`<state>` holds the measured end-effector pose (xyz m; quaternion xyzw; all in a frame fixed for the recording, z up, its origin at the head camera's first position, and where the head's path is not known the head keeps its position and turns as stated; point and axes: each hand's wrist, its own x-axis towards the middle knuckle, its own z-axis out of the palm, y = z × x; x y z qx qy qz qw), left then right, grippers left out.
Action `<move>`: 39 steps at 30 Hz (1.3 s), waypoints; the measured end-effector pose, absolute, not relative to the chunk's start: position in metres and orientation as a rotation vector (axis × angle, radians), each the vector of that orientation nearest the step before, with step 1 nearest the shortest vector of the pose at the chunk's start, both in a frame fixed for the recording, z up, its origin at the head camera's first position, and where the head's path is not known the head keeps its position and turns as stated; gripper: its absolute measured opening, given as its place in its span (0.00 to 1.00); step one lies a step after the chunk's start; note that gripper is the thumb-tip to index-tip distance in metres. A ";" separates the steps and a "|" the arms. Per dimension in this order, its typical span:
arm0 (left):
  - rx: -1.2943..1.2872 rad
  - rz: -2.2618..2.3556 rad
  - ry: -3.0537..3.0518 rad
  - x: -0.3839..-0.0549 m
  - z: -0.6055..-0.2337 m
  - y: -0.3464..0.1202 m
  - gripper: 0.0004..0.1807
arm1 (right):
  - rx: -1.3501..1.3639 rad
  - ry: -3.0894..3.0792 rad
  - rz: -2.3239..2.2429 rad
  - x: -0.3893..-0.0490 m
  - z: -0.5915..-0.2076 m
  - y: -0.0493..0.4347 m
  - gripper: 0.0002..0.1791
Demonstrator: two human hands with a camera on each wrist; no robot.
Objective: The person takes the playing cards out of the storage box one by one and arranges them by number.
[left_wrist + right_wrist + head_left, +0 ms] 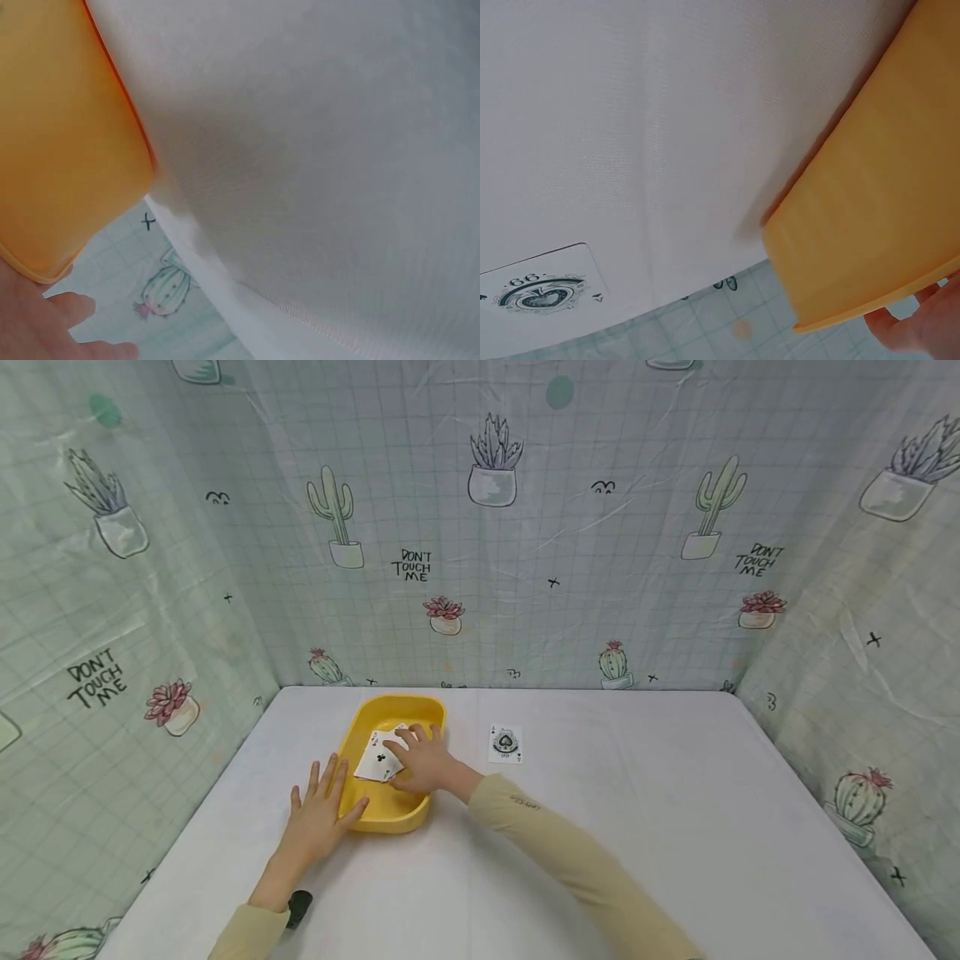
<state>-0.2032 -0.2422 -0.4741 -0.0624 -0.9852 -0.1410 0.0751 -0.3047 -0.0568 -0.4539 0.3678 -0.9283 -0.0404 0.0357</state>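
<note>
A yellow tray (384,812) stands on the left half of the table. In it lie a few overlapping playing cards (372,766), an ace of clubs on top. My right hand (431,766) reaches over the tray's right rim, its spread fingers over the cards and its thumb by their lower edge. The right wrist view hides most of those fingers behind the tray wall (877,187). At the tray's left rim rests my left hand (313,827), fingers extended and thumb over the edge. An ace of spades (506,744) lies face up to the right of the tray.
The white table (637,793) ends at a cloth backdrop (555,527) printed with cacti, which also rises on both sides. A dark band (298,908) shows at my left wrist.
</note>
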 end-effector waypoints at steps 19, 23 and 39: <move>-0.174 -0.408 -2.954 -0.202 -0.475 -0.242 0.43 | 1.026 -3.009 -0.230 -0.310 -0.460 -0.080 0.37; -0.174 -0.410 -2.950 -0.202 -0.475 -0.241 0.43 | 1.015 -3.012 -0.260 -0.311 -0.462 -0.082 0.37; -0.171 -0.418 -2.955 -0.202 -0.473 -0.240 0.43 | 0.958 -3.038 -0.389 -0.314 -0.465 -0.089 0.37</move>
